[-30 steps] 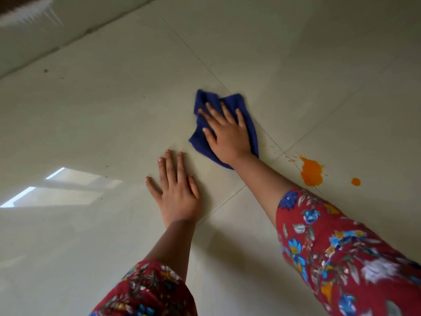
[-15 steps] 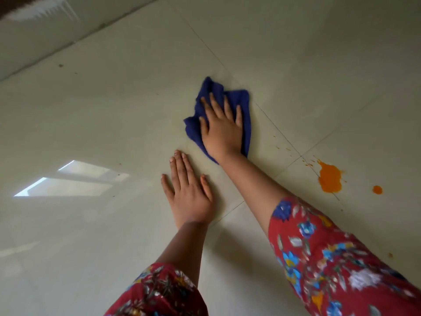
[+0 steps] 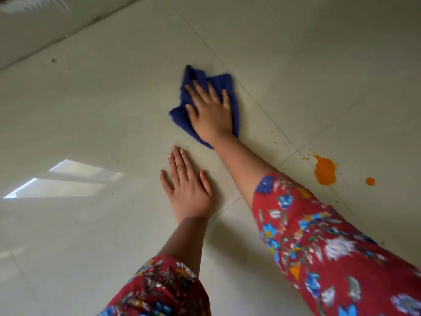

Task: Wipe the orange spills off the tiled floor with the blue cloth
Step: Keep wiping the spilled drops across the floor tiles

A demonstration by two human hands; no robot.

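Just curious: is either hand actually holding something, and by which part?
Nothing is gripped. The right hand presses flat, fingers straight, on the middle of the blue cloth; the left hand rests flat on the tiled floor.

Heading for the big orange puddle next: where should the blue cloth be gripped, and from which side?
Probably from above, at the bunched folds of the blue cloth beyond the fingers of the right hand. It lies crumpled on the tiles, so those raised folds offer the best pinch.
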